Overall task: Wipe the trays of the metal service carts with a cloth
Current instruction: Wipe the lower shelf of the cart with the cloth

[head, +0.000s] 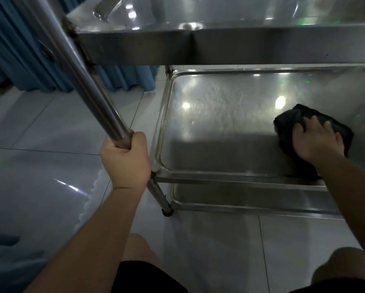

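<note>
one cloth (291,121), three trays (219,127), two hands (317,140).

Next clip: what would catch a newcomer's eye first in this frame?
First the black cloth pressed under the right hand on the right part of the cart's shiny middle tray, which shows bright glare spots and streaks. Then the left hand gripping the cart's slanting metal post at the left. A blue curtain hangs behind at the upper left.
</note>
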### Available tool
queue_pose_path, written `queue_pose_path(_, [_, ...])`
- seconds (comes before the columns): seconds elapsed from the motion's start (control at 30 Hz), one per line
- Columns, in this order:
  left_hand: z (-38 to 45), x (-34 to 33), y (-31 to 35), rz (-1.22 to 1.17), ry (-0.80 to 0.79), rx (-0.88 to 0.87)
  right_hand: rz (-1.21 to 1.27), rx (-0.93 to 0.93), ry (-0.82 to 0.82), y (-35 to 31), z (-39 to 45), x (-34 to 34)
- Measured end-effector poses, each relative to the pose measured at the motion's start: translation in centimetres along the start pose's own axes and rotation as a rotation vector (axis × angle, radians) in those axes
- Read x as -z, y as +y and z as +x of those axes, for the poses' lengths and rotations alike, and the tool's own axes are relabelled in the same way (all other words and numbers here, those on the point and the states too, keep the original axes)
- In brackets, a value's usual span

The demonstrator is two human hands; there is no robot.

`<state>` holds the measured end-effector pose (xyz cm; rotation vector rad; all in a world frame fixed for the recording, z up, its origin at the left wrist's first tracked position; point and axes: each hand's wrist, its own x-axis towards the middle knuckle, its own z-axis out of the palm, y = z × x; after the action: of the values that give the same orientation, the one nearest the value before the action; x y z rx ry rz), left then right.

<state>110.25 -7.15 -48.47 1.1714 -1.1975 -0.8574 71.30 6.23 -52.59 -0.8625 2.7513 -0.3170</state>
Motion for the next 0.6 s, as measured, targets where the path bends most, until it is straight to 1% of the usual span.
queue_pose_path(0.1, [-0.1,-0.3,0.3,-0.042,0.014,-0.024,0.034,-0.069,0.030,-5.1,1.8,-1.1])
queue_pose_path(0.17, [-0.1,-0.2,0.5,-0.040,0.008,-0.046,0.022,0.013,0.029,-10.0,2.0,-2.4])
queue_pose_path(0.23, [-0.1,-0.2,0.6,-0.025,0.008,-0.059,-0.009,0.200,0.009,-15.5,0.8,-4.0])
queue_pose_path(0.3, [-0.2,-0.3,0.7,-0.034,0.018,-0.061,-0.039,0.426,-0.055,-20.5,-1.6,-5.6])
queue_pose_path(0.37, [-0.2,-0.4,1.0,-0.076,0.022,-0.064,-0.076,0.668,-0.112,-23.9,-4.8,-7.1])
queue_pose_path(0.43, [-0.4,-0.6,1.0,-0.101,0.018,-0.070,-0.090,0.885,-0.186,-24.2,-8.0,-7.9])
queue_pose_path(0.5, [-0.5,-0.5,1.0,-0.104,0.018,-0.075,-0.090,1.024,-0.237,-21.6,-9.5,-8.0])
queue_pose_path(0.53, [-0.6,-0.5,1.1,-0.102,0.016,-0.077,-0.084,1.039,-0.225,-19.7,-9.3,-7.7])
queue_pose_path(0.6, [-0.6,-0.5,1.2,-0.084,0.012,-0.077,-0.071,0.962,-0.136,-15.6,-6.5,-6.3])
